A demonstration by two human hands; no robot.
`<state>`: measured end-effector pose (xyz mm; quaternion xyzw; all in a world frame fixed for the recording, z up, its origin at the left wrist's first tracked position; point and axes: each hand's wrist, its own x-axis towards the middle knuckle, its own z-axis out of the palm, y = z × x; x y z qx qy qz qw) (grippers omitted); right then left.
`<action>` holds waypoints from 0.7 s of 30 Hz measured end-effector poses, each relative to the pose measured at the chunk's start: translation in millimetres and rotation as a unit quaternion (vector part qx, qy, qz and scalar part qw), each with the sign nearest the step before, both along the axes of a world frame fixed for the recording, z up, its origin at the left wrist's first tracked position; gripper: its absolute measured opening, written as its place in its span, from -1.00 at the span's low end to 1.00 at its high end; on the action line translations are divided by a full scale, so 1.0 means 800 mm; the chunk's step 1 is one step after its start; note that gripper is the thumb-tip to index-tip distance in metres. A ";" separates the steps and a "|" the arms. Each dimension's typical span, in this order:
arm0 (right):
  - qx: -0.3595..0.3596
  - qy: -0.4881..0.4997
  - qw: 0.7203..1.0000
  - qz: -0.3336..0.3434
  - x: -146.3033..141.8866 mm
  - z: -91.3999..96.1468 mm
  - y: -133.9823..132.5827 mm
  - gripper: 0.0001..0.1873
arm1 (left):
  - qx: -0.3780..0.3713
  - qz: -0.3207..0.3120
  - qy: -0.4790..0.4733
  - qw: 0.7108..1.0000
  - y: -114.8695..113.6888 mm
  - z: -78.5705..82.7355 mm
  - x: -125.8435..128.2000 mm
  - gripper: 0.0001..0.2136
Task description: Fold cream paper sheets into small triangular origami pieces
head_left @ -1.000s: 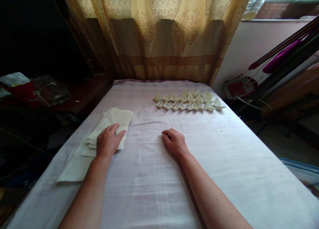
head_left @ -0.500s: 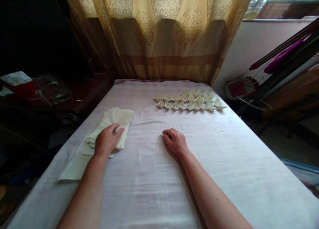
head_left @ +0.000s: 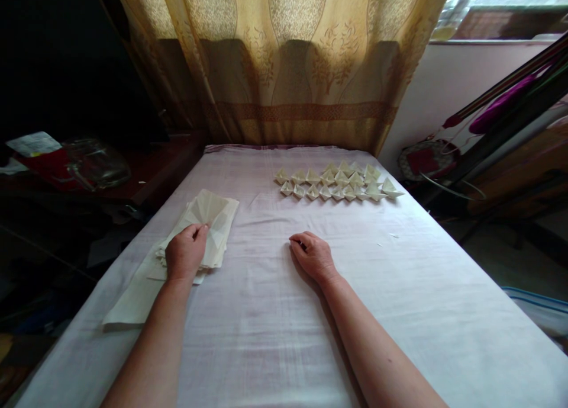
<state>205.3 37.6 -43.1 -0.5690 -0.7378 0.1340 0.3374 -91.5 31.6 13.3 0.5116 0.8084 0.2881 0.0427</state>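
A stack of cream paper sheets [head_left: 212, 218] lies on the left of a white cloth-covered table [head_left: 275, 313]. My left hand [head_left: 185, 253] rests on the stack, its fingers pinching the top sheet, which lifts and creases at the near end. My right hand [head_left: 313, 255] lies on the cloth at the middle, fingers curled under, with nothing visible in it. Several small folded paper boats [head_left: 337, 182] sit in two rows at the far right of the table.
A larger flat paper [head_left: 133, 304] lies under the stack near the left edge. A patterned curtain [head_left: 284, 64] hangs behind the table. A dark side surface on the left holds a glass jar [head_left: 95, 162]. Rods and clutter [head_left: 501, 106] stand on the right.
My left hand has drawn back slightly and closed its fingers on the top sheet, raising it off the stack. My right hand has stayed in place.
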 end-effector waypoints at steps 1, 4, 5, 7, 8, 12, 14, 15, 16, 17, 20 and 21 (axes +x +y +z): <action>0.000 0.000 1.000 0.000 0.000 0.000 0.000 -0.80 | 0.004 0.004 -0.010 1.000 0.000 0.001 0.000 -0.71; -0.001 0.000 1.000 0.001 0.000 0.000 0.000 -0.80 | 0.021 0.012 -0.049 0.999 0.001 0.001 -0.001 -0.75; -0.001 0.000 1.000 0.002 0.000 -0.001 0.000 -0.80 | 0.028 0.013 -0.064 0.997 0.001 0.000 -0.001 -0.77; 0.000 0.001 1.000 0.004 0.000 -0.001 0.000 -0.80 | 0.043 0.012 -0.100 0.994 0.003 -0.003 -0.004 -0.79; 0.000 0.001 1.000 0.004 0.000 -0.001 0.000 -0.81 | 0.050 0.009 -0.122 0.991 0.004 -0.005 -0.005 -0.79; 0.004 0.001 1.000 0.003 -0.001 -0.001 0.000 -0.81 | 0.076 -0.014 -0.220 0.972 0.009 -0.013 -0.009 -0.77; 0.008 0.001 1.000 0.003 -0.001 -0.002 0.000 -0.81 | 0.087 -0.023 -0.263 0.961 0.011 -0.015 -0.009 -0.77; 0.009 0.001 1.000 0.003 -0.001 -0.002 0.000 -0.81 | 0.089 -0.028 -0.281 0.955 0.011 -0.015 -0.009 -0.76; 0.011 0.002 1.000 0.003 -0.001 -0.002 0.000 -0.81 | 0.091 -0.032 -0.295 0.951 0.011 -0.015 -0.008 -0.76; 0.011 0.002 1.000 0.002 -0.001 -0.002 0.001 -0.81 | 0.091 -0.034 -0.306 0.947 0.011 -0.015 -0.008 -0.74; 0.010 0.004 1.000 0.002 -0.001 -0.001 0.000 -0.81 | 0.090 -0.035 -0.319 0.943 0.011 -0.015 -0.007 -0.68; 0.010 0.004 1.000 0.002 -0.001 -0.001 0.000 -0.81 | 0.090 -0.035 -0.318 0.943 0.011 -0.016 -0.007 -0.66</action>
